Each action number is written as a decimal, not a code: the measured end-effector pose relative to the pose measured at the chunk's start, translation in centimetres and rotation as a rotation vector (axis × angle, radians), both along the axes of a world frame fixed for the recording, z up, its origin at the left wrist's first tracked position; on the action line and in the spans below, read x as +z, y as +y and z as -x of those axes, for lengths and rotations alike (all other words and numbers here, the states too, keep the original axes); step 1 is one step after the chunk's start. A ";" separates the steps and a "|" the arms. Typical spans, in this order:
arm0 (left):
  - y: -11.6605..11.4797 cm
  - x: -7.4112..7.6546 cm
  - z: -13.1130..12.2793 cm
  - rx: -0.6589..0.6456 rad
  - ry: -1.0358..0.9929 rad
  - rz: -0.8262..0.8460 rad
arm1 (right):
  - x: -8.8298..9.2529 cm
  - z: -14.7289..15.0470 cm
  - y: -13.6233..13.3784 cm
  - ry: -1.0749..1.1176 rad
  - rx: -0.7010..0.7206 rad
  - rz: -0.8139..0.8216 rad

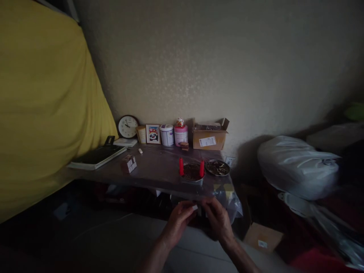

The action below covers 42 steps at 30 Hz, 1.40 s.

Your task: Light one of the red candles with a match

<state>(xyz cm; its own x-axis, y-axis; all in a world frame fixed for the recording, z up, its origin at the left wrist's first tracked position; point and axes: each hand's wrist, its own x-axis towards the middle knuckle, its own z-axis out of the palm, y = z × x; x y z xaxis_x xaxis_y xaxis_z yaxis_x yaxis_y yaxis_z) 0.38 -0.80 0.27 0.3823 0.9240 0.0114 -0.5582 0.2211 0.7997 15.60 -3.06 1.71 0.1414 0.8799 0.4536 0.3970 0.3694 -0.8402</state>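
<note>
My left hand (179,220) is raised below the table's front edge, its fingers pinched on a small white object (195,207). My right hand (217,218) sits close beside it with fingers curled; what it holds is too dark and blurred to make out. Just above the hands, on the table (159,168), stand two red candles (181,166) on either side of a round metal dish (192,172). A second round dish (217,167) lies to the right of them.
Along the wall stand a clock (127,126), a panda picture (153,134), a white tub (167,135), a pink jar (181,133) and a cardboard box (209,136). A black folder (98,156) and small cube (129,163) lie left. Yellow curtain (42,106) at left; white bag (295,165) at right.
</note>
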 end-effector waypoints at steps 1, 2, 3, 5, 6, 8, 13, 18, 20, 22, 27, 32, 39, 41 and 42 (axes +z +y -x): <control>0.0 0.0 0.0 0.005 0.001 -0.001 | 0.1 0.1 -0.1 -0.072 0.006 -0.032; 0.0 0.0 0.0 0.007 -0.001 -0.003 | 0.1 0.2 -0.3 -0.128 0.007 -0.058; 0.0 0.0 0.0 0.004 -0.006 -0.006 | 0.2 0.2 -0.4 -0.170 0.005 -0.077; -0.1 0.1 0.0 -0.005 -0.023 -0.011 | 0.3 0.2 -0.5 -0.215 -0.006 -0.093; -0.1 0.2 0.0 -0.012 -0.031 -0.013 | 0.3 0.2 -0.5 -0.225 -0.010 -0.091; -0.1 0.4 0.0 -0.017 -0.046 -0.011 | 0.3 0.2 -0.4 -0.225 -0.020 -0.085; 0.1 0.9 0.0 -0.012 -0.059 0.016 | 0.8 0.2 -0.2 -0.183 -0.051 -0.094; 0.3 2.1 0.3 0.004 -0.053 0.001 | 3.2 0.3 -0.8 -0.182 -0.132 -0.121; 0.2 2.9 0.4 0.028 -0.039 -0.017 | 4.1 0.5 -1.1 -0.176 -0.189 -0.158; 0.1 3.6 0.4 0.050 -0.019 -0.027 | 4.5 0.8 -1.2 -0.194 -0.207 -0.203; -0.2 4.2 0.3 0.082 -0.032 -0.050 | 3.8 1.0 -0.7 -0.360 -0.193 -0.371; 0.2 3.9 0.1 0.121 0.013 -0.034 | 5.0 0.9 -1.7 -0.402 -0.243 -0.553; -0.5 4.9 0.0 0.124 0.026 -0.074 | 2.6 -1.0 0.6 -0.400 -0.348 -0.358; -0.4 4.5 0.3 0.132 0.051 -0.049 | 1.7 -2.2 1.4 -0.250 -0.406 -0.238; -0.3 4.1 0.4 0.136 0.065 -0.036 | 1.5 -2.6 1.6 -0.184 -0.410 -0.205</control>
<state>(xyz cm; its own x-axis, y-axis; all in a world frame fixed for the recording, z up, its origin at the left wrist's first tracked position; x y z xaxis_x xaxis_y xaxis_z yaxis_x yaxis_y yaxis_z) -0.02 -1.07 4.36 0.2547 0.9667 0.0246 -0.5281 0.1177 0.8410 18.23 -1.45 3.18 0.3590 0.6586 0.6613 0.6794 0.3014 -0.6690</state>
